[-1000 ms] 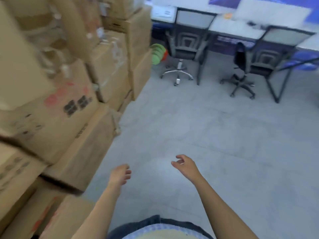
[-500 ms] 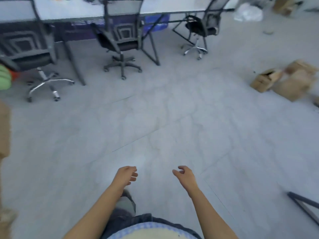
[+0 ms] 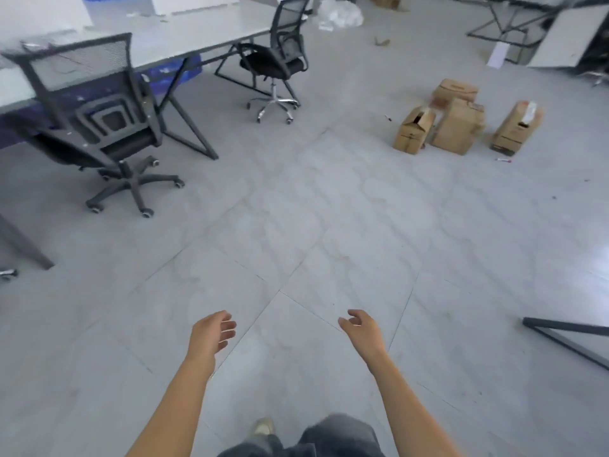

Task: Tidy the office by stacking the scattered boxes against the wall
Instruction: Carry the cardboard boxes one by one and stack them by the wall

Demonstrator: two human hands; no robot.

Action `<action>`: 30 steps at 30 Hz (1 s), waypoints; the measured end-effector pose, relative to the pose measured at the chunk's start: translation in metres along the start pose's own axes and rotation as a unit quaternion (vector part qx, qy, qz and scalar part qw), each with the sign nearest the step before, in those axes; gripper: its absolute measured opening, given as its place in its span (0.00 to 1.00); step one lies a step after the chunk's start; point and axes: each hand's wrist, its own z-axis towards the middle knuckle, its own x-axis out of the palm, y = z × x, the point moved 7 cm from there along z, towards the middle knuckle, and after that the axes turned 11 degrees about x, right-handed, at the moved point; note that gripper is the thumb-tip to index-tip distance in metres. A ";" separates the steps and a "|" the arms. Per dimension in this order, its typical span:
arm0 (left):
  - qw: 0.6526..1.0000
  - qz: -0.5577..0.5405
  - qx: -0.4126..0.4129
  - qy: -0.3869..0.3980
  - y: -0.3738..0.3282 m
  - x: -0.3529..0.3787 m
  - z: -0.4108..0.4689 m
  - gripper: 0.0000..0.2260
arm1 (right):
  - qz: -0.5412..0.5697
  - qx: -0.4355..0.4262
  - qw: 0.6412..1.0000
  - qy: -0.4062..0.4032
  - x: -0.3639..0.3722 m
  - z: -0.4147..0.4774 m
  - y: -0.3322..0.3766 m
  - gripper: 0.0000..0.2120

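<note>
Several brown cardboard boxes stand scattered on the grey tiled floor at the upper right: a small opened box [image 3: 414,130], a taller box [image 3: 458,127] beside it, a flat box [image 3: 455,90] behind, and a box with a white label [image 3: 516,127] further right. My left hand [image 3: 211,334] and my right hand [image 3: 362,329] hang in front of me over the floor, low in the frame. Both have relaxed fingers and hold nothing. The boxes are far ahead of both hands.
A black office chair [image 3: 99,127] stands at the left by a long white desk [image 3: 171,34]; a second chair [image 3: 276,61] is further back. A dark metal frame leg [image 3: 566,334] lies at the right. Crumpled plastic [image 3: 339,11] and overturned desks [image 3: 560,31] sit at the far end.
The view has swung right, away from the stacked boxes by the wall, and the scattered boxes have come into frame and nearer. Both hands stay empty.
</note>
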 end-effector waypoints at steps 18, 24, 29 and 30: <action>0.985 0.071 0.079 0.138 -0.174 0.329 0.190 0.06 | 0.157 0.024 0.978 -0.135 -0.210 0.245 0.149 0.20; 0.977 0.104 0.021 0.187 -0.179 0.421 0.224 0.07 | 0.163 0.089 0.975 -0.122 -0.233 0.311 0.161 0.19; 0.984 0.080 -0.022 0.158 -0.205 0.474 0.300 0.08 | 0.177 0.127 0.970 -0.107 -0.258 0.384 0.190 0.19; 0.985 0.074 -0.021 0.157 -0.218 0.490 0.319 0.09 | 0.177 0.127 0.969 -0.113 -0.268 0.400 0.204 0.19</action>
